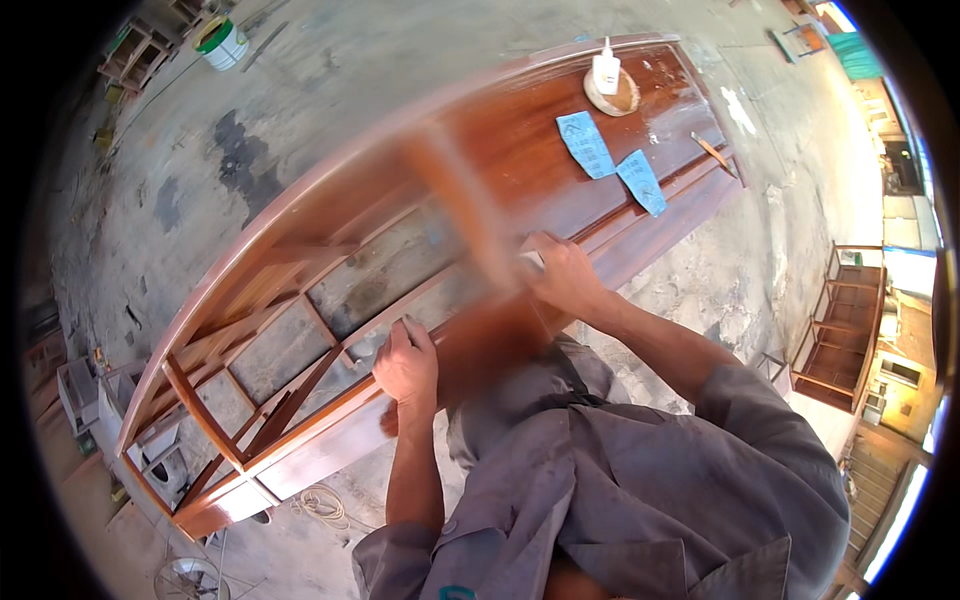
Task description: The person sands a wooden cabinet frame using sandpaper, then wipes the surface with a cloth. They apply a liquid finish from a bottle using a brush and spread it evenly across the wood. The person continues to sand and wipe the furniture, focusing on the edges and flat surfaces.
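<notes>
A long reddish-brown wooden cabinet [640, 95] lies in front of me, solid at the right and open-framed at the left. My left hand [408, 362] is closed at its near rail, fingers curled over the edge. Farther right, my right hand [565, 272] pinches a small whitish piece [533, 260] next to the cabinet's middle upright [465, 195]. Blur there hides exactly what the piece is and whether it touches the wood. Two torn blue sheets, a left one [585, 145] and a right one [641, 183], look like sandpaper and lie on the solid panel.
A white glue bottle [606, 72] stands by a round bowl [625, 98] on the cabinet's far end. A thin wooden-handled tool [711, 151] lies near its right edge. On the concrete floor are a white-and-green bucket [221, 45], a coiled cord [322, 505] and another wooden frame [838, 330].
</notes>
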